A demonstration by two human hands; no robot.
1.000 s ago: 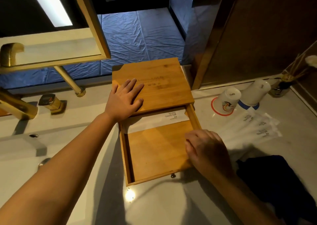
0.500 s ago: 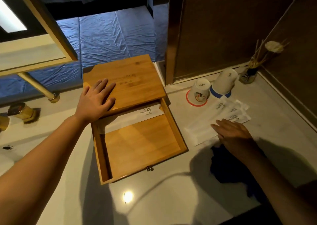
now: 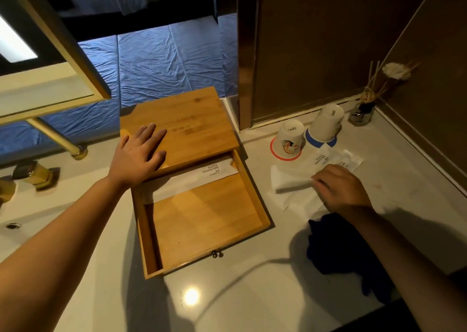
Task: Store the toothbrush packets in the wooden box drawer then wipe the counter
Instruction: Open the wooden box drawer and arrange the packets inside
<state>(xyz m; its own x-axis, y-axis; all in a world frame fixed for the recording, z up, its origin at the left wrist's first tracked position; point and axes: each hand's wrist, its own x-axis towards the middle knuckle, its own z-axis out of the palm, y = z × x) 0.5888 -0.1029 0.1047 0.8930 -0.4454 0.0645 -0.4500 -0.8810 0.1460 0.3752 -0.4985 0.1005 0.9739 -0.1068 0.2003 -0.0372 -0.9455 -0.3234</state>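
A wooden box (image 3: 192, 126) stands on the white counter (image 3: 252, 293), its drawer (image 3: 202, 220) pulled out toward me. One white toothbrush packet (image 3: 194, 178) lies at the back of the drawer. My left hand (image 3: 137, 156) rests flat on the box lid, fingers spread. Several more white packets (image 3: 293, 180) lie in a loose pile to the right of the box. My right hand (image 3: 340, 188) is on that pile, fingers curled onto the top packet's edge. A dark blue cloth (image 3: 338, 245) lies crumpled nearer me, under my right forearm.
Two upturned paper cups (image 3: 290, 139) (image 3: 327, 123) stand behind the packets, with a reed diffuser (image 3: 364, 109) in the back right corner. A gold tap (image 3: 35, 173) and sink (image 3: 15, 220) are at the left. Brown walls close off the right side.
My right hand left the drawer's front right corner and moved right onto the packet pile, fingers now curling on a packet. My left hand stayed on the lid. The camera turned right.
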